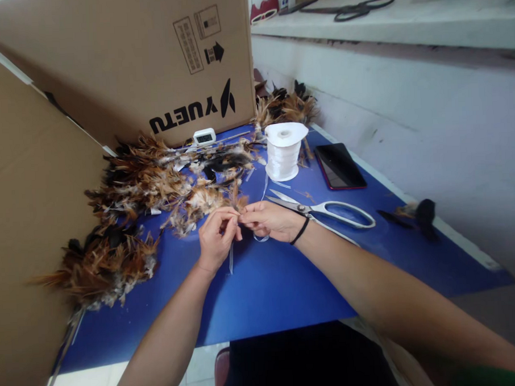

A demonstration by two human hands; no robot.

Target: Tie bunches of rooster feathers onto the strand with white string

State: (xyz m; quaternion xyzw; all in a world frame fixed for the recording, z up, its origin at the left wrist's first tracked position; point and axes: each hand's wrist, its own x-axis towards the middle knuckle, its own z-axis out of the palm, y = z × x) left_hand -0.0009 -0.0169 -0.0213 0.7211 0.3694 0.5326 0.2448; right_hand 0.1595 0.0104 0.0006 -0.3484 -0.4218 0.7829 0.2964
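My left hand [219,234] and my right hand [269,220] meet over the blue table, fingertips pinched together. A narrow white ribbon [231,259] hangs below the left fingers, and a loop of it shows under the right hand. Brown feathers [237,198] rise just behind the fingertips; whether they are gripped or lie beyond is hard to tell. Beside my right wrist lie open-bladed scissors [344,213] with pale handles. Behind that hand stands a white ribbon spool [282,158], its loose end running down toward the hand.
Brown and black feather bundles [146,175] spread over the left and back of the blue table [262,295]. A large cardboard box [119,68] walls off the rear. A small digital clock [204,137], a dark phone [340,165] and a black feather piece [424,213] lie around. Dark scissors [356,9] rest on the ledge.
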